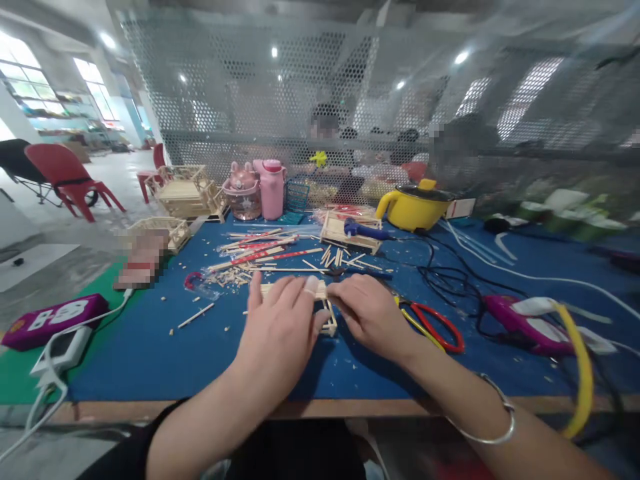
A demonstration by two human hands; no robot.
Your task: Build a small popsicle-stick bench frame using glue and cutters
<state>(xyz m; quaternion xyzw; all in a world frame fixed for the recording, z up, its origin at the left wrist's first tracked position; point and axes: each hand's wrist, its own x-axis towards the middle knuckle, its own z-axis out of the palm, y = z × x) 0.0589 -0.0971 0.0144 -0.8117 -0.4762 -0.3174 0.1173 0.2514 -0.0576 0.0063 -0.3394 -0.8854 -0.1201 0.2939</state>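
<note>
A small frame of thin wooden sticks [327, 325] rests on the blue mat in front of me. My left hand [280, 327] lies over its left side, fingers bent down around it and the thumb at its near right corner; a white wrap covers one fingertip. At the frame's right end my right hand [370, 310] is closed in a pinch, its fingertips touching the frame's upper edge. Both hands hide much of the frame. Close by on the right lies a red- and yellow-handled cutting tool [440, 328].
Loose wooden sticks [260, 253] and chips lie beyond my hands. A blue glue gun [365, 229] rests on a stick-built piece. Behind stand a yellow pot [417, 208] and a pink bottle [272, 190]. Black cords [443, 273] run at right; a phone [143, 259] lies left.
</note>
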